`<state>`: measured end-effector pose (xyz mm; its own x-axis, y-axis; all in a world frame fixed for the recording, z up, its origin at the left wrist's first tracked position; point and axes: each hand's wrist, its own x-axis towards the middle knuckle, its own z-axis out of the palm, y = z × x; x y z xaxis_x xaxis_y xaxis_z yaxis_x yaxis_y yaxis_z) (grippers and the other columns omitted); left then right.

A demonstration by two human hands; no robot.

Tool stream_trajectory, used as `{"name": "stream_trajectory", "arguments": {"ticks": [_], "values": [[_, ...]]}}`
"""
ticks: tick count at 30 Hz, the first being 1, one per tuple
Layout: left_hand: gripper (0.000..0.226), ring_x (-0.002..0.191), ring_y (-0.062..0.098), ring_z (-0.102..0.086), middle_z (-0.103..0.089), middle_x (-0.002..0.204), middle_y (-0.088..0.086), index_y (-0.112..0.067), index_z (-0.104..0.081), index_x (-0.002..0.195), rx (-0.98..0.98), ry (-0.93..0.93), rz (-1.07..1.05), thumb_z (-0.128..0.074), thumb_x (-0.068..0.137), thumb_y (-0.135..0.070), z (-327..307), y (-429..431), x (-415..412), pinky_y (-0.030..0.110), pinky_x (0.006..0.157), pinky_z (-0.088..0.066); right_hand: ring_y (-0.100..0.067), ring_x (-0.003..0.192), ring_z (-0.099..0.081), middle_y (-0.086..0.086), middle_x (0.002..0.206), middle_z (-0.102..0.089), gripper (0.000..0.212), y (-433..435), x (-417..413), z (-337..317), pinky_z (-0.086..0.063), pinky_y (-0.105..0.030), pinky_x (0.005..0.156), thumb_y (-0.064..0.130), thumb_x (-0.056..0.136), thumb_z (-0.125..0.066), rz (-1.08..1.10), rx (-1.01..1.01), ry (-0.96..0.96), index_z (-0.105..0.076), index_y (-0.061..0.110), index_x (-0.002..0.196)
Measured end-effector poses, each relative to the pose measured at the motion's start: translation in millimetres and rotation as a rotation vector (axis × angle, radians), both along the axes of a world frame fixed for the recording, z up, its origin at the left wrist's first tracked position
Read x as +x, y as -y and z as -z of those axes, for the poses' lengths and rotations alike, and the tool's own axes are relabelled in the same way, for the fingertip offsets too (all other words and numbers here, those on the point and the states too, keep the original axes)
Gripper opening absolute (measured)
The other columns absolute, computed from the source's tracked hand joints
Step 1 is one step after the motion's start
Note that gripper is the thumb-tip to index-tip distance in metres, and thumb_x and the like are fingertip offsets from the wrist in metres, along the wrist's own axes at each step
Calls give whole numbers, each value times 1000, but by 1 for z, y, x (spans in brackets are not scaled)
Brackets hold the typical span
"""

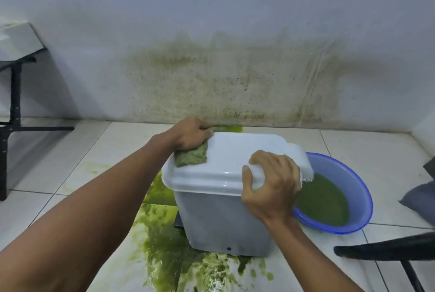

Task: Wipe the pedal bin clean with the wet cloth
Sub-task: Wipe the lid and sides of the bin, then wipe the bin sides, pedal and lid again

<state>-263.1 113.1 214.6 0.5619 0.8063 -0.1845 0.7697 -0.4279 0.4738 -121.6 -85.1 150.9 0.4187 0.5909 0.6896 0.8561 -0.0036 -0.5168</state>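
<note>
Clutching the cloth (191, 155) on the bin (221, 218), the left hand (190, 135) curls while the right hand (273, 188) grips the lid (235, 157); the basin (362, 197) holds green water (322, 202).

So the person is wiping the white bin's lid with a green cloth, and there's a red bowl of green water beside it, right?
Not quite: the head view shows the bowl is blue, not red. The green cloth on the white bin's lid and the green water are right.
</note>
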Motion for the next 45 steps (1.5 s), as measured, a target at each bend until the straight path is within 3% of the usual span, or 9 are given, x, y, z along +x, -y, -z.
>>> {"name": "stream_trajectory", "arguments": {"ticks": [6, 11, 17, 21, 27, 31, 36, 42, 45], "values": [[31, 99, 35, -61, -68, 100, 13, -15, -64, 85, 176, -30, -103, -45, 102, -33, 17, 28, -26, 38, 80, -45, -32, 106, -56, -2, 98, -66, 21, -32, 43, 17, -41, -44, 91, 20, 93, -45, -97, -50, 167, -65, 14, 94], [20, 81, 34, -50, -56, 86, 14, -13, -47, 81, 348, 174, -205, -46, 99, -22, 32, 73, -21, 41, 72, -39, -30, 120, -51, -2, 119, -65, 25, -77, 46, -17, -38, -41, 97, 16, 94, -49, -52, -409, -18, -66, 16, 111], [27, 73, 33, -59, -66, 75, 14, -4, -64, 79, 323, 296, -248, -47, 96, -16, 28, 71, -32, 46, 72, -51, -27, 135, -43, -4, 142, -54, 89, -8, -42, -13, -25, -58, 116, 73, 70, -57, -420, -569, 282, -50, 17, 139], [25, 76, 31, -60, -70, 81, 13, -4, -71, 87, 276, 341, -303, -50, 99, -11, 20, 73, -34, 34, 70, -46, -29, 153, -8, -4, 165, -16, 106, -9, -40, -19, -3, -63, 120, 33, 72, -70, -366, -808, 519, -11, 14, 158], [31, 63, 20, -52, -57, 62, 4, -7, -56, 68, 268, 453, -335, -49, 98, -12, 9, 74, -31, 31, 58, -34, -22, 154, -11, 1, 164, -23, 95, -31, -10, -48, 3, -58, 121, 13, 71, -71, -433, -790, 363, -28, 21, 155], [24, 90, 19, -61, -70, 97, 4, -11, -72, 104, 388, 599, -283, -48, 101, -15, -1, 67, -13, 32, 80, -47, -22, 147, -34, -8, 154, -43, 90, -66, 25, -76, -17, -44, 124, 6, 57, -75, -494, -633, -28, -52, 28, 142], [35, 115, 30, -49, -60, 126, 18, 1, -62, 133, 801, 681, -102, -50, 100, -8, 12, 53, 16, 32, 101, -39, -6, 113, -58, 1, 128, -67, 74, -111, 69, -100, -45, -10, 81, -6, 61, -72, -501, -598, -131, -66, 18, 131], [44, 136, 48, -41, -52, 144, 26, 7, -55, 138, 955, 573, 215, -57, 94, 6, 63, 16, 51, 58, 113, -37, -7, 114, -64, 18, 119, -71, 50, -151, 106, -73, -53, -39, 99, 29, 63, -69, -391, -481, -312, -67, 54, 106], [48, 148, 45, -27, -41, 154, 26, 9, -46, 144, 958, 568, 269, -54, 98, 4, 74, 5, 67, 53, 124, -21, -10, 116, -63, 10, 118, -72, 52, -163, 119, -67, -51, -38, 102, 26, 53, -60, -420, -389, -432, -76, 37, 101]]}}
